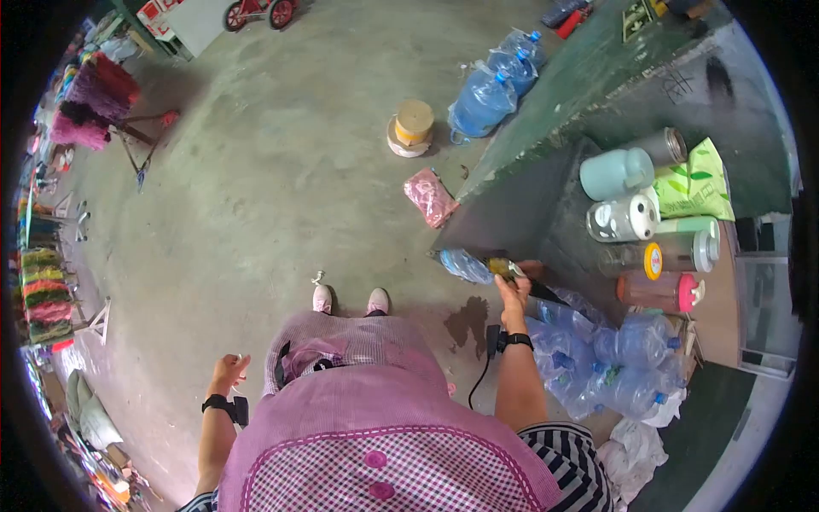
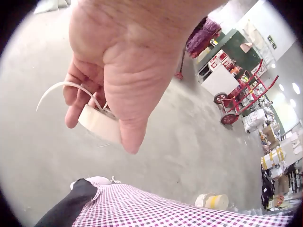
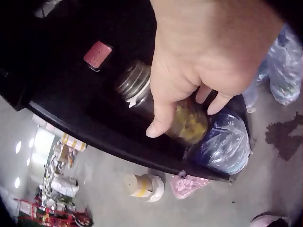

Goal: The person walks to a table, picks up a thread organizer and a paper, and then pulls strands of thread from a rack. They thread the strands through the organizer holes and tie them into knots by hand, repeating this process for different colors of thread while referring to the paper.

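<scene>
In the head view my right hand point(image 1: 514, 294) is at the dark cabinet's near end, around a clear jar point(image 1: 500, 266) with yellowish contents. The right wrist view shows the thumb and fingers gripping the jar point(image 3: 189, 125) over a black surface point(image 3: 80, 113); its threaded neck points away from the blue plastic-wrapped bundle point(image 3: 225, 146) beside its base. My left hand point(image 2: 118, 71) hangs at the person's left side. It pinches a white round band-like piece point(image 2: 100, 124), from which a thin white strip curves out.
Several bottles and cups, including a pale green cup point(image 1: 610, 173), stand on the cabinet at right. Big clear water bottles point(image 1: 589, 358) lie below. A small red-topped item point(image 3: 98, 54) sits on the black surface. On the floor are a straw hat point(image 1: 411, 128) and a pink packet point(image 1: 429, 198).
</scene>
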{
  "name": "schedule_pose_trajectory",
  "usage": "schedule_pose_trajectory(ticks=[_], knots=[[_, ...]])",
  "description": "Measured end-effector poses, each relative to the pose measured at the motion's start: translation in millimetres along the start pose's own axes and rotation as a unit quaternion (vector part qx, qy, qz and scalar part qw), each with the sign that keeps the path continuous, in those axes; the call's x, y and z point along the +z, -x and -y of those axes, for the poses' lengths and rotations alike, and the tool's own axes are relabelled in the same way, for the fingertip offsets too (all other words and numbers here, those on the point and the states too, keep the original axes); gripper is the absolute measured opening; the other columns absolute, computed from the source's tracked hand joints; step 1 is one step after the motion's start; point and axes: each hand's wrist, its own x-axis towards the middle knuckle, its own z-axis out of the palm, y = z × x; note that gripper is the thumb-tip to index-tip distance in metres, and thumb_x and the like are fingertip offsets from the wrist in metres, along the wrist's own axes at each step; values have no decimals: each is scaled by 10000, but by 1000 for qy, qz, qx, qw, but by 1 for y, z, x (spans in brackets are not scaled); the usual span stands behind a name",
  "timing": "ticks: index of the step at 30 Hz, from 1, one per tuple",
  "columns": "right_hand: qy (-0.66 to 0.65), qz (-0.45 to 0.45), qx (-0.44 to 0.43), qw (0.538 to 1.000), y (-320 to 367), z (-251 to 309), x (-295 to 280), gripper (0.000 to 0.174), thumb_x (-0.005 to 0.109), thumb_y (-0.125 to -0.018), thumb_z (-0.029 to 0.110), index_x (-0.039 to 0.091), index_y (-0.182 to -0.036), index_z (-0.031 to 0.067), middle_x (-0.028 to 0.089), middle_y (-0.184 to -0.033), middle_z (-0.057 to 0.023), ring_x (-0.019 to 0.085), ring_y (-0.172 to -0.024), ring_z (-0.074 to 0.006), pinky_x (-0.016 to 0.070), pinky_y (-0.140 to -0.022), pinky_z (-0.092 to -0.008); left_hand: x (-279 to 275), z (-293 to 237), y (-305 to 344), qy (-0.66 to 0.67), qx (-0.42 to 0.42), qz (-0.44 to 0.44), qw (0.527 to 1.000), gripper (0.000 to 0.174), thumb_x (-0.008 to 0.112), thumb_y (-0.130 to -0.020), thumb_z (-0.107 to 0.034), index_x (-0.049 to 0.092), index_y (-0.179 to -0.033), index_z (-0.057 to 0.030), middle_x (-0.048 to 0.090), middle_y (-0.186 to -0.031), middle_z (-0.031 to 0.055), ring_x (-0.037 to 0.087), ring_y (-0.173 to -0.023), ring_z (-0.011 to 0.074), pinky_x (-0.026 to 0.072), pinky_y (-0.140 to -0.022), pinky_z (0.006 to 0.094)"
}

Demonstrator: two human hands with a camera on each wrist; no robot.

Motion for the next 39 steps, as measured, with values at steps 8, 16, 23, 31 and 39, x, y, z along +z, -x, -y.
schedule_pose_trajectory(ticks=[8,16,23,31,39], knots=[[16,-86,-89,992,14,62,56,483,824,-713,138,567,-1089,-23,653,-1041,-112,600,-937,-245,487,-864,-405,0,34,15,35,-52,-25,998,634,730,-756,-551,635,-1087,-18,694,-841,75,701,-756,168,544,-600,296],[279,-40,-296,913,-1,31,94,750,863,-694,326,528,-1297,31,581,-1257,-206,535,-1151,-318,383,-1029,-454,19,106,2,147,-57,-80,984,705,681,-737,-650,659,-1069,-28,701,-907,101,693,-761,204,533,-726,298],[267,109,-418,861,123,65,247,700,873,-671,318,572,-1238,37,602,-1215,-179,567,-1085,-305,420,-984,-450,-50,122,25,408,37,-93,907,663,660,-817,-585,612,-1217,-58,646,-978,67,628,-855,149,497,-723,299],[296,271,-544,737,299,81,408,651,883,-649,309,617,-1179,42,624,-1174,-152,600,-1019,-292,457,-939,-447,-174,208,19,378,245,-333,828,605,756,-767,-434,600,-1199,-40,603,-1091,150,604,-947,252,493,-861,349],[153,659,-308,668,592,78,687,774,836,-552,-75,506,-1242,40,567,-1158,-58,563,-1060,-202,472,-935,-346,-340,258,36,363,279,-371,808,638,773,-775,-388,536,-1296,-105,545,-1147,112,564,-1020,239,478,-908,339]])
